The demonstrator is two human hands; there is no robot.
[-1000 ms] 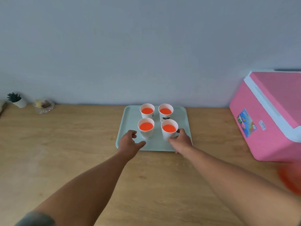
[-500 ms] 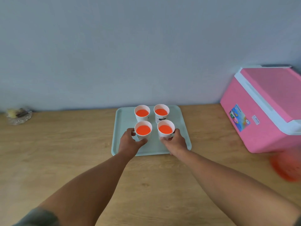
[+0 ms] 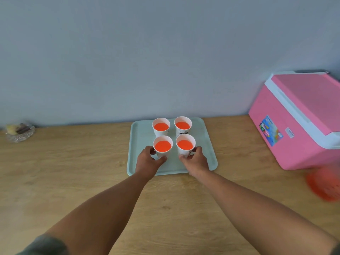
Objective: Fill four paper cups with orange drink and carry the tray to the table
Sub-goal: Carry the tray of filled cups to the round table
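Paper cups point(image 3: 162, 145): four, full, soft walls, spill-prone.
Tray point(image 3: 209, 150): stiff; lift by side rims, level.
Hands: left hand point(image 3: 147, 162) grips near-left cup, right hand point(image 3: 195, 161) grips near-right cup point(image 3: 185, 145).

You have a wooden table point(image 3: 73, 181) against the wall. On it, a pale green tray point(image 3: 207, 144) sits at the far middle, a pink cooler point(image 3: 294, 137) far right, a glass dish point(image 3: 20, 133) far left, and a blurred orange object point(image 3: 325, 184) near right.

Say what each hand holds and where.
Left hand grips near-left white paper cup by its lower side wall; right hand grips near-right cup likewise.
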